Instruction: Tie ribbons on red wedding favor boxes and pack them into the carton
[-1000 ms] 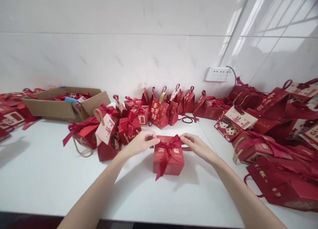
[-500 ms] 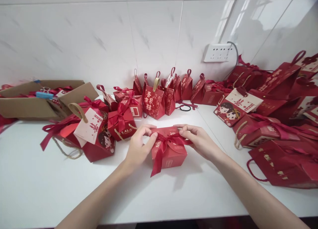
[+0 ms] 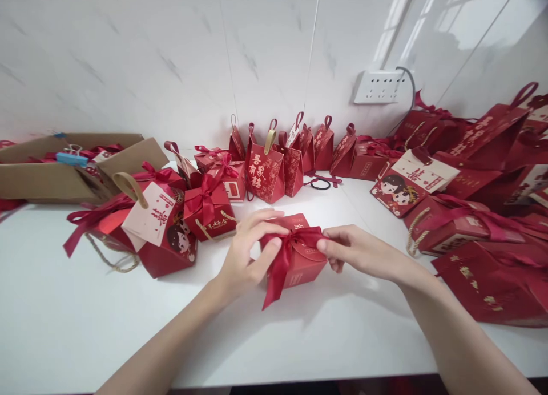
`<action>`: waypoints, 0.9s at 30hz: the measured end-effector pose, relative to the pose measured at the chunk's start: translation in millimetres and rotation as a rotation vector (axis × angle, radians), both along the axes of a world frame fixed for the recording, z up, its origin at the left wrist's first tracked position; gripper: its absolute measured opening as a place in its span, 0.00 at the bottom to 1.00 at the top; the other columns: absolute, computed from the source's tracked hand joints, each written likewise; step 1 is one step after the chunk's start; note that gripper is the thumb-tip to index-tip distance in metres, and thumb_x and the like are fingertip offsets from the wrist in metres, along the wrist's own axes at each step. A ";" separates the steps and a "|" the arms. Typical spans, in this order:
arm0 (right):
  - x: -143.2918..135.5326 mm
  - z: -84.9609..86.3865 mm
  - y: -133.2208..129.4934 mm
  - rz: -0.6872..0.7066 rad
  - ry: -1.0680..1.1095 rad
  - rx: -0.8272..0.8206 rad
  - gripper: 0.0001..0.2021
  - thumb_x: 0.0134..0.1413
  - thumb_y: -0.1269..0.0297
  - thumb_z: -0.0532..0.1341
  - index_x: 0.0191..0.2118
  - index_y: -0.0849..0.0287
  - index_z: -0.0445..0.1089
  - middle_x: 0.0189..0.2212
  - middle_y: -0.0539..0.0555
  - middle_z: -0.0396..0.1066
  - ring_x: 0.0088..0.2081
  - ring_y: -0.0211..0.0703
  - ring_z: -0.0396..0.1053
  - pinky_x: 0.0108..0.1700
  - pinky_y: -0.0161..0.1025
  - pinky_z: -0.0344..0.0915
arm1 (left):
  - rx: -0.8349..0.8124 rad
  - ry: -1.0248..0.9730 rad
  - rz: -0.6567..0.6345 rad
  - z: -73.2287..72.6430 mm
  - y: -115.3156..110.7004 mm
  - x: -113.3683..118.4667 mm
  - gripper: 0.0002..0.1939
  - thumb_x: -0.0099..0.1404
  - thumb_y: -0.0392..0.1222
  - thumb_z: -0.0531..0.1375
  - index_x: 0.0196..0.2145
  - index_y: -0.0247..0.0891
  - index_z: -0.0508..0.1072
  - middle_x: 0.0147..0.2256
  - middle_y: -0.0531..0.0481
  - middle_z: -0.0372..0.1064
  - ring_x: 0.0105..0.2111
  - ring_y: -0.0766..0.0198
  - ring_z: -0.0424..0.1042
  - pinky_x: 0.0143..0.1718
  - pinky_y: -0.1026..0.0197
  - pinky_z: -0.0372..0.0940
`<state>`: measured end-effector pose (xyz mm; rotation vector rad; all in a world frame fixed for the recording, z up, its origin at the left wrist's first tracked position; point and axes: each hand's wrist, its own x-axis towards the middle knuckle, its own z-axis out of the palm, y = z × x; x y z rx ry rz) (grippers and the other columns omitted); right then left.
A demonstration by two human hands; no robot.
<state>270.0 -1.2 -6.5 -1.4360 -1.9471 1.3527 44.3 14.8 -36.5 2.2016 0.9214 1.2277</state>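
A small red gift box (image 3: pixel 305 263) stands on the white table (image 3: pixel 240 349), with a dark red ribbon (image 3: pixel 280 263) tied in a bow over its top. On the box's left side, my left hand (image 3: pixel 248 252) pinches the bow's left loop between thumb and fingers. At the right, my right hand (image 3: pixel 357 249) has thumb and forefinger closed on the ribbon's right loop. One ribbon tail hangs down the front of the box towards me.
Red gift boxes (image 3: pixel 209 206) stand left and behind, with more piled at the right (image 3: pixel 492 281). A cardboard box (image 3: pixel 34 184) holds red items at far left. A white power strip (image 3: pixel 379 88) is on the tiled wall.
The gift box has turned slightly and its right side sits further right. My right hand has moved a little right and down, its fingers more curled. The view has shifted slightly.
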 end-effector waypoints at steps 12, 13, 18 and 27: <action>3.4 11.3 -10.1 0.102 0.269 -0.322 0.21 0.55 0.50 0.56 0.23 0.63 0.68 0.12 0.49 0.66 0.11 0.31 0.60 0.17 0.29 0.58 | -0.143 0.228 -0.042 6.7 1.3 0.0 0.14 0.63 0.38 0.52 0.44 0.46 0.72 0.52 0.49 0.64 0.54 0.53 0.61 0.56 0.44 0.50; 2.3 10.5 -10.8 0.128 0.307 -0.365 0.21 0.55 0.50 0.57 0.23 0.64 0.69 0.12 0.49 0.67 0.10 0.31 0.60 0.16 0.29 0.57 | -0.153 0.232 -0.037 7.5 0.9 0.4 0.14 0.63 0.38 0.52 0.44 0.47 0.73 0.52 0.49 0.64 0.54 0.53 0.61 0.56 0.43 0.50; -13.0 0.6 -13.8 0.326 0.418 -0.564 0.19 0.57 0.54 0.56 0.29 0.66 0.73 0.14 0.52 0.70 0.11 0.32 0.63 0.13 0.27 0.57 | -0.195 0.232 -0.020 9.3 0.1 0.6 0.13 0.63 0.40 0.53 0.42 0.47 0.74 0.52 0.50 0.65 0.54 0.53 0.61 0.55 0.42 0.49; -18.7 -4.0 -19.2 0.597 0.255 -0.664 0.32 0.56 0.42 0.50 0.47 0.70 0.70 0.32 0.64 0.76 0.25 0.36 0.74 0.20 0.27 0.65 | -0.230 0.196 -0.028 10.8 4.4 0.8 0.11 0.63 0.41 0.55 0.40 0.46 0.75 0.51 0.50 0.66 0.53 0.54 0.61 0.56 0.44 0.51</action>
